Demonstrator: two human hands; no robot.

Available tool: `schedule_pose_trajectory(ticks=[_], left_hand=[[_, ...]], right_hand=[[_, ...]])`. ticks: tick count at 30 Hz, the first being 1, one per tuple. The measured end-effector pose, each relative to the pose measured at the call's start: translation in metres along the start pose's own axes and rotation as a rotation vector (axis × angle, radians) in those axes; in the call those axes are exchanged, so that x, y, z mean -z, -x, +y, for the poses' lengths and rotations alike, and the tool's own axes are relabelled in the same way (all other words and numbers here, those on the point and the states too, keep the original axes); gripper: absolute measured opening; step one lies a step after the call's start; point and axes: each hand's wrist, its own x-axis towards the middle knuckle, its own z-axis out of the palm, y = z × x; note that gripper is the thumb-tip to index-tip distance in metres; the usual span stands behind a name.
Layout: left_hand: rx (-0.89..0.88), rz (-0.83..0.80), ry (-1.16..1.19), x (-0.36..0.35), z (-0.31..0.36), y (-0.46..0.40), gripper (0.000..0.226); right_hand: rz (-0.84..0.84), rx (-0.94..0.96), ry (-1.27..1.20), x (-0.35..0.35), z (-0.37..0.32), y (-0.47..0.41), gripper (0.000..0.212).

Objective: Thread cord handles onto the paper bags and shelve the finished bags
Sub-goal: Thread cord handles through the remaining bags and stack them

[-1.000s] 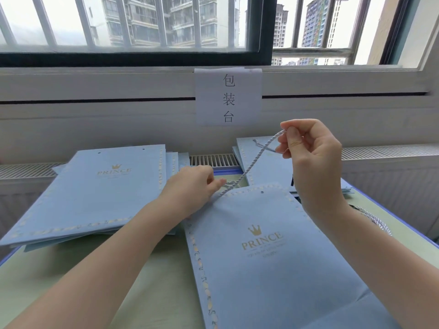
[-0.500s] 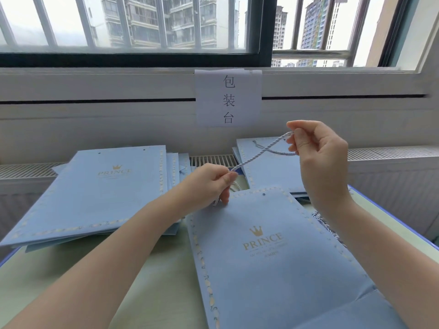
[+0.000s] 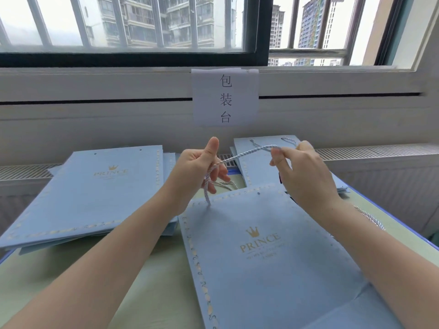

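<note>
Cord (image 3: pixel 247 154) is what I am working: one twisted pale length running across the middle of the frame, its lower end going down into the left hole near the top edge of the bag (image 3: pixel 268 252) that lies flat in the lower centre. My left hand (image 3: pixel 202 169) has its fingers curled round the cord just above that hole, thumb sticking straight up; my right hand (image 3: pixel 306 172) pinches the other stretch of it between thumb and fingertips, held up to the right. I judge the step in hand to be threading the first handle, with one end through and the free end not yet in. The next move, as I read it, calls for bringing the right-hand end down to the second hole (image 3: pixel 258 193) (a small dark dot near the bag's top edge) and feeding it in without tugging the first end back out. Counting outward: one bag under my hands, a stack of unthreaded bags (image 3: pixel 95 186) at centre left whose number I cannot tell, a pile of finished bags (image 3: pixel 259 162) with handles behind my hands, more loose cord (image 3: pixel 370 218) by my right forearm, and one paper sign (image 3: pixel 225 97) on the wall below the window.
</note>
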Motion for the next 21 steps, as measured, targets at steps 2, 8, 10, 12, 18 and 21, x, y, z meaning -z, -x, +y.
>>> schedule_pose_trajectory(ticks=[2, 8, 10, 12, 18, 21], left_hand=[[-0.029, -0.005, -0.238, -0.006, -0.010, 0.000, 0.051], [0.036, -0.175, -0.690, -0.019, -0.042, 0.002, 0.027], [0.045, -0.157, -0.741, -0.020, -0.039, 0.004, 0.035], [0.049, -0.170, -0.752, -0.020, -0.036, 0.004, 0.037], [0.023, -0.103, -0.756, -0.022, -0.028, 0.005, 0.032], [0.004, -0.066, -0.733, -0.022, -0.026, 0.004, 0.022]], right_hand=[[0.047, -0.066, -0.240, 0.004, -0.003, -0.003, 0.044], [-0.176, -0.144, -0.635, 0.003, -0.009, -0.006, 0.024], [-0.266, -0.187, -0.670, 0.001, -0.008, -0.005, 0.023], [-0.281, -0.152, -0.589, -0.001, -0.006, -0.003, 0.022], [-0.298, -0.015, -0.387, -0.003, -0.008, 0.000, 0.018], [-0.308, 0.027, -0.348, -0.002, -0.006, -0.001, 0.012]])
